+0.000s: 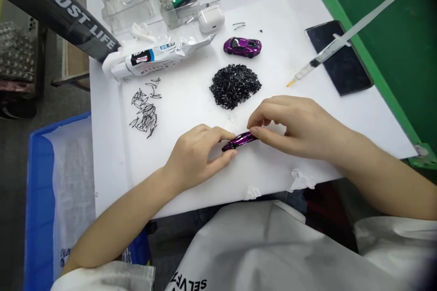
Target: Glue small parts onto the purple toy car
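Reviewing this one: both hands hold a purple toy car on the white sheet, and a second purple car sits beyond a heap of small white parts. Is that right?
Not quite. The heap of small parts is black, not white, as the head view shows. The rest stands: the left hand and right hand hold a purple toy car, and the second purple car sits beyond the heap.

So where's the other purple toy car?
The second purple toy car sits on the white table, far side, just beyond the black parts pile, near the white earbud case.

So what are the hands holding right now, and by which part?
Both hold one purple toy car: the left hand pinches its lower-left end, the right hand its upper-right end.
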{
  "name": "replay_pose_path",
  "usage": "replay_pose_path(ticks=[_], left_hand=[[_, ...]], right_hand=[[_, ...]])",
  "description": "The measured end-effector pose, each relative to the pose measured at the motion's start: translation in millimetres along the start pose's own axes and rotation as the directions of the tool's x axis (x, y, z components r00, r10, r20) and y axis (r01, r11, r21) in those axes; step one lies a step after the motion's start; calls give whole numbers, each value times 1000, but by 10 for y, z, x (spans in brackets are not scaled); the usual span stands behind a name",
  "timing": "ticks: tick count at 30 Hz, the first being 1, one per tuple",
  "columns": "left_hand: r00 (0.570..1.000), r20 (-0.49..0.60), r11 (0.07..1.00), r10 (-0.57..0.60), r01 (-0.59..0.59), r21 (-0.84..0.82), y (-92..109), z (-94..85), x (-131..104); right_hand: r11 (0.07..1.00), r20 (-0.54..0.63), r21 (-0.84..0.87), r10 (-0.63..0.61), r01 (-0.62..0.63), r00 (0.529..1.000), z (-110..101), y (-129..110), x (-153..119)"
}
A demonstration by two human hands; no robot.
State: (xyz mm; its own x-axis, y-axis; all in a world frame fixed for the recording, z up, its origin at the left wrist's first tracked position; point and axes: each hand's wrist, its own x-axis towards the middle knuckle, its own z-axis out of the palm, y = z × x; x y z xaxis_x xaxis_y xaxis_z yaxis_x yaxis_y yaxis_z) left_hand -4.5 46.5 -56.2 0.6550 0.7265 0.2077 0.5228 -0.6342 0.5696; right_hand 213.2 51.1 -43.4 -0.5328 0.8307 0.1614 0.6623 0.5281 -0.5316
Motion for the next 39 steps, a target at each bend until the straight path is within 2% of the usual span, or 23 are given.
replay_pose_path(ticks=[5,9,12,16,19,23,26,28,30,33,36,39], left_hand=[[997,38,997,63,-61,-50,7,0,10],[988,108,992,113,-106,-73,7,10,7],[989,100,993,107,-102,-54,7,22,-5],[998,42,998,43,-41,-48,11,26,-23],[996,42,996,74,-72,-57,10,31,-34],[994,60,995,95,-94,-22,11,61,-49],[996,84,999,43,-45,25,25,77,-48],[989,146,998,3,-11,54,36,68,-39],[972,231,996,-31,10,91,47,39,-30],[956,292,994,-9,-24,109,88,-31,-46],[947,316,984,50,-100,145,215,-91,-138],[955,291,965,-64,-14,260,446,-101,-330]], right_hand=[[999,220,45,11,-22,975,-83,97,-29],[995,283,83,-77,56,956,-119,152,-43],[988,319,51,-155,146,935,-114,120,-43],[974,275,-103,-169,203,946,-50,0,-90],[952,214,-234,-149,199,965,-5,-68,-166],[906,182,-332,-213,264,960,-113,-173,-185],[907,91,-310,-269,284,959,-225,-354,26],[924,84,-221,-300,311,950,-186,-518,297],[933,169,-146,-305,330,937,-27,-684,627],[928,329,-263,-172,265,929,326,-884,1093],[906,320,-346,-129,243,938,625,-992,1357],[885,274,-390,-150,253,950,782,-1036,1385]])
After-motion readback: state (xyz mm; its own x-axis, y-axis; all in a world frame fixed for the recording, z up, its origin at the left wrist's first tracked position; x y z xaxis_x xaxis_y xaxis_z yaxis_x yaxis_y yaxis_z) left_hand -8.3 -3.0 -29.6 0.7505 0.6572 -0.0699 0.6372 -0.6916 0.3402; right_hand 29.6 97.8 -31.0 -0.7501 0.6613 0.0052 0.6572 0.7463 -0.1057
